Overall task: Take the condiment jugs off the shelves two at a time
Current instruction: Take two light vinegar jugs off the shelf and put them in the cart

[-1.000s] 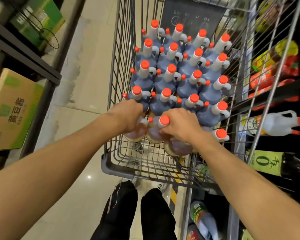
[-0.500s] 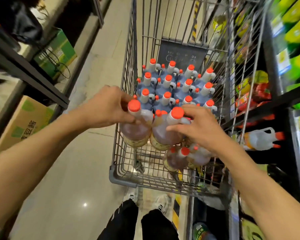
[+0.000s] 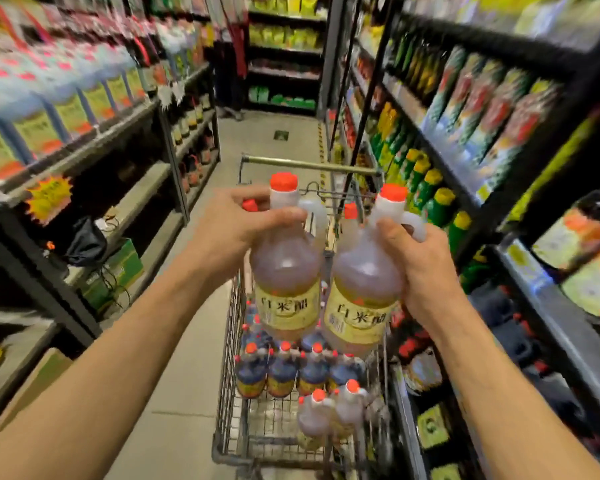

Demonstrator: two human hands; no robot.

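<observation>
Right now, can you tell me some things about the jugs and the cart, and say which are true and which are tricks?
1. Each hand holds one jug: left hand the left jug, right hand the right jug. True.
2. The held jugs have green caps. False: orange-red.
3. The shopping cart holds dark blue jugs. True.
4. The held jugs stand on the floor. False: they are in the air above the cart.

Aisle floor (image 3: 187,358) lying open left of cart (image 3: 229,341) — stocked shelves (image 3: 465,150) crowding right; dark jugs (image 3: 281,370) filling cart's far end.
</observation>
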